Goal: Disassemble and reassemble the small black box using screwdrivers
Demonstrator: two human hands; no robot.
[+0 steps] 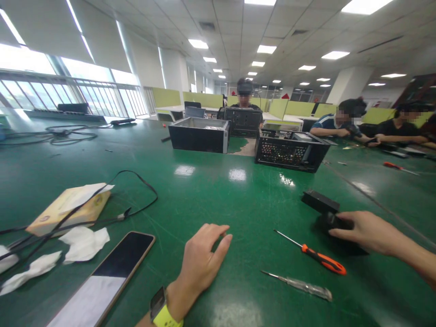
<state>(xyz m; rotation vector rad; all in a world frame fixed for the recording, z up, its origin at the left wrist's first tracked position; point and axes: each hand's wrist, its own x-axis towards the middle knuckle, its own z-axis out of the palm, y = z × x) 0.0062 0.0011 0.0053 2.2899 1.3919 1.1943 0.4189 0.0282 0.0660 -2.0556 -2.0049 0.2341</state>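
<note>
My left hand point(204, 256) rests on the green tabletop, fingers loosely curled and thumb apart from the forefinger, with nothing between them. On the right, my right hand point(366, 232) is closed on a dark, blurred block-like object point(332, 221); its exact kind cannot be made out. A black rectangular block point(320, 201) lies just beyond those fingers. Between my hands are an orange-and-black screwdriver point(323, 260) and, nearer me, a clear-handled screwdriver point(306, 287), both lying flat.
A phone point(124, 254), crumpled tissues point(85, 243), a tissue box point(73, 206) and a black cable point(143, 181) lie at left. Open computer cases point(199, 137) point(289, 152) stand farther back. Another person sits behind a case; others work at right near a red screwdriver point(391, 165).
</note>
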